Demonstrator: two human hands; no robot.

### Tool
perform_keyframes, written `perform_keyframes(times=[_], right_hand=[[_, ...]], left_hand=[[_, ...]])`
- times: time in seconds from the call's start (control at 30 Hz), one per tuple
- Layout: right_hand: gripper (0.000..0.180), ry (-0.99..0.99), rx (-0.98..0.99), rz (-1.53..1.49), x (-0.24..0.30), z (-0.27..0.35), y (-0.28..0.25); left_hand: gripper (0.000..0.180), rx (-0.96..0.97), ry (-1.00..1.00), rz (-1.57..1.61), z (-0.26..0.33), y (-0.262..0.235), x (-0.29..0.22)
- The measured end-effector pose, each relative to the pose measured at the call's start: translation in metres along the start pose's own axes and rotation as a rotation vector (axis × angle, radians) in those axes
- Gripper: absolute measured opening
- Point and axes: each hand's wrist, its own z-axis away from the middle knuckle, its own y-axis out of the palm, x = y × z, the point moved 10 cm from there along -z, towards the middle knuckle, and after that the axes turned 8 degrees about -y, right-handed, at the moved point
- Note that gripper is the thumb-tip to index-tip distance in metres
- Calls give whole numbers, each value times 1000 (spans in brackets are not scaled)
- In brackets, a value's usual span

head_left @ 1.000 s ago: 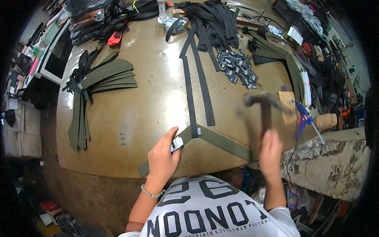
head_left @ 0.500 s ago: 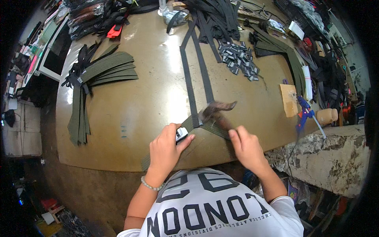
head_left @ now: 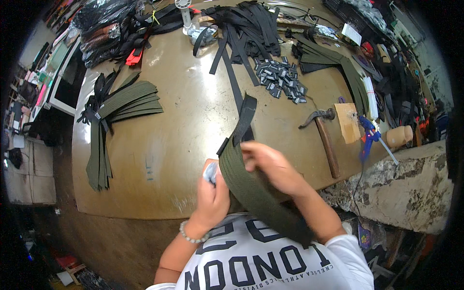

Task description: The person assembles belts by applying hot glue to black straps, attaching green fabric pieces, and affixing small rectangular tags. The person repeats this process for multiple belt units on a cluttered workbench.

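A wide olive-green webbing strap point(head_left: 251, 193) is lifted off the table in front of me, its lower end hanging over toward my shirt. Black webbing point(head_left: 247, 113) joins its upper end and stands up in a curl. My right hand point(head_left: 273, 169) is closed at the strap's upper right side; its fingertips are partly hidden and blurred. Against the strap's left edge, my left hand point(head_left: 212, 193) is closed round a small pale grey-blue object point(head_left: 210, 172), too smeared to name. A hammer point(head_left: 327, 145) with a wooden handle lies on the table to the right.
Folded green straps point(head_left: 128, 101) lie at the left. Small black pieces with pale markings point(head_left: 280, 79) form a pile beyond my hands, below heaped black webbing point(head_left: 251, 29). At the right are more green straps point(head_left: 333, 58), a tan pad point(head_left: 347, 123) and a blue glue gun point(head_left: 369, 133).
The hammer has left my right hand and now rests on the table at the right. The green strap, flat before, has been raised and turned, with my right hand now on it.
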Motion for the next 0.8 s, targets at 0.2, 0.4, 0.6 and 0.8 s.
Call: perform_keyframes(times=[0.2,0.4,0.6,0.8], right_hand=[[36,61,167,259,-20,-51,21],[35,100,436,195,-25,-28,37],[30,121,247,-280,-25,-42,38],[52,-655,42,769,57,-24,27]], left_hand=[[14,114,132,-622,10,2,-8],[22,14,120,-735,-17,-35,-17],[17,170,-40,-634,-21,-27,9],[27,-32,-19,-913,-31,-26,31]])
